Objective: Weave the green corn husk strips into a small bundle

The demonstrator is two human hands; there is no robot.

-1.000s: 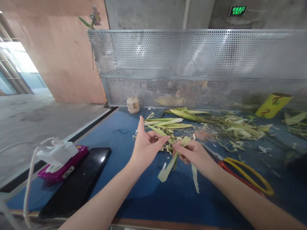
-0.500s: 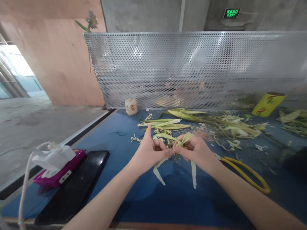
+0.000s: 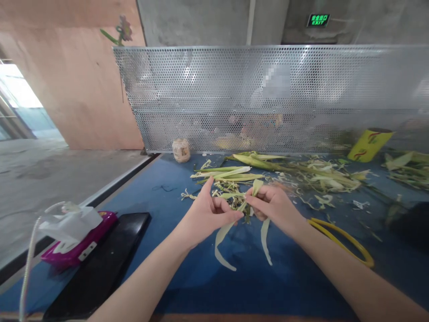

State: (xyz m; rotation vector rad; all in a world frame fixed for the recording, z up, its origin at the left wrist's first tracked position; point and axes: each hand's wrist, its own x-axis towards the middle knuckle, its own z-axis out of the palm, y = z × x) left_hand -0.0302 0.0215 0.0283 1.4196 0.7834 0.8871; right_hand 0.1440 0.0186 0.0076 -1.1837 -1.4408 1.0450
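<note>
Pale green leaf strips point(image 3: 221, 252), looking like corn husk, cross between my two hands, with two long ends hanging down toward me. My left hand point(image 3: 209, 217) pinches one strip between thumb and fingers, its index finger pointing up. Thumb and fingers of my right hand point(image 3: 276, 205) close on the strips where they cross, and a leaf end stands above them. Just beyond the hands lies a heap of small knotted or braided husk pieces point(image 3: 231, 184). Yellow-handled scissors or pliers point(image 3: 348, 241) lie by my right forearm, which partly covers them.
Longer green husk leaves point(image 3: 248, 161) and shredded scraps point(image 3: 325, 176) spread across the blue table. A yellow roll point(image 3: 370, 145) and a wrapped jar-like object point(image 3: 181, 150) stand near the perforated metal screen point(image 3: 214, 80). At left are a black phone point(image 3: 100, 268) and a magenta power strip point(image 3: 78, 246).
My hands have drawn slightly apart, and a strip now stretches between them. The hanging ends have shifted and curve more. The whole view has moved a little.
</note>
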